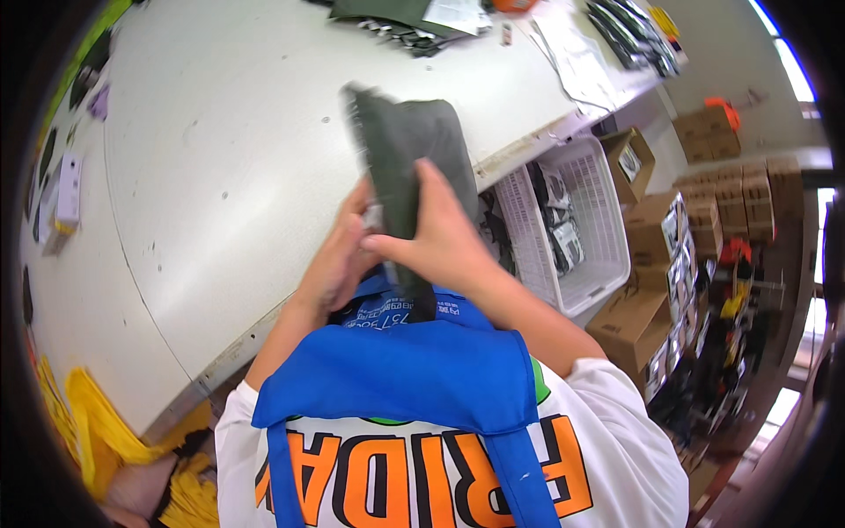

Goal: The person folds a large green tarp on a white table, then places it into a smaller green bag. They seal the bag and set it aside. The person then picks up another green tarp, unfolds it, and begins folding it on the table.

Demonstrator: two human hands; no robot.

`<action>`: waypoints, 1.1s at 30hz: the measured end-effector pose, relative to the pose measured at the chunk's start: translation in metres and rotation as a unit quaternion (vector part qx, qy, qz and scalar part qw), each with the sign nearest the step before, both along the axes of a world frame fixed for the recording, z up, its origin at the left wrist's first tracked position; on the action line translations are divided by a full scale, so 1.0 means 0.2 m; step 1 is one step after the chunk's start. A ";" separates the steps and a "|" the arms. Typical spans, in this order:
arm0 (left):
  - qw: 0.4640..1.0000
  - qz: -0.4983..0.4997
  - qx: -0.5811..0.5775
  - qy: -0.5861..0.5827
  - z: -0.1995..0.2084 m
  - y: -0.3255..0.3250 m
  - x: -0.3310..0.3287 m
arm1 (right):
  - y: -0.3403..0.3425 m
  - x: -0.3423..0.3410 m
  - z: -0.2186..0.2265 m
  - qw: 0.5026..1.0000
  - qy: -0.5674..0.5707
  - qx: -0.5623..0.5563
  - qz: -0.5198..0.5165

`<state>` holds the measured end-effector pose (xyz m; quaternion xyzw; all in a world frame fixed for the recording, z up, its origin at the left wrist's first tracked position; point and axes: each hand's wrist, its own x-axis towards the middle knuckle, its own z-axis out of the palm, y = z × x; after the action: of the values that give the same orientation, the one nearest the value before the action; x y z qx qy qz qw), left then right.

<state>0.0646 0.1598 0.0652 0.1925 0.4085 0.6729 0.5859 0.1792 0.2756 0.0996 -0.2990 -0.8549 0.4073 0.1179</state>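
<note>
In front of my chest, above the table's near edge, both hands hold a dark green folded piece (pixel 414 132) that looks like cloth. It is tilted up and partly blurred, so its exact kind is unclear. My left hand (pixel 341 251) grips its lower left side, the fingers partly hidden behind it. My right hand (pixel 440 233) is closed round the right side, its thumb lying across the near face. The lower part hangs close to my blue apron (pixel 396 374).
The white table (pixel 220 194) bears a dark green stack (pixel 387 18) and packed dark items (pixel 625 35) at its far side. A white basket (pixel 598 273) with packets stands right, near cardboard boxes (pixel 634 321). A small box (pixel 62 202) sits far left; yellow cloth (pixel 97 422) hangs lower left.
</note>
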 end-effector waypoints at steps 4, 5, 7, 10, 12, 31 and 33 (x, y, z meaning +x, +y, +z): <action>0.953 -0.273 0.110 0.078 0.11 0.24 0.17 | 0.24 0.48 0.16 0.967 0.044 0.052 -0.246; 0.939 -0.297 0.115 0.127 0.09 0.28 0.22 | 0.35 0.66 0.12 0.950 0.126 -0.045 -0.284; 0.914 -0.334 0.089 0.213 0.10 0.32 0.26 | 0.45 0.94 0.16 0.882 0.279 -0.157 -0.345; 0.936 -0.312 0.005 0.164 -0.01 0.37 0.27 | 0.76 1.47 0.06 0.801 0.372 -0.148 -0.446; 0.947 -0.279 -0.041 0.155 -0.06 0.42 0.25 | 1.05 1.82 0.00 0.786 0.370 -0.175 -0.463; 0.661 0.447 -0.581 0.159 -1.13 -0.66 1.38 | 0.56 0.01 -0.48 0.842 -0.233 -0.129 0.468; 0.613 0.395 -0.684 0.012 -1.25 -0.67 1.81 | 0.44 -0.13 -0.52 0.817 -0.234 -0.083 0.520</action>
<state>0.4267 0.0260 -0.1850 -0.4358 0.7938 0.3624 0.2205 0.1540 0.3631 -0.0051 0.0947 -0.8479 0.3952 -0.3403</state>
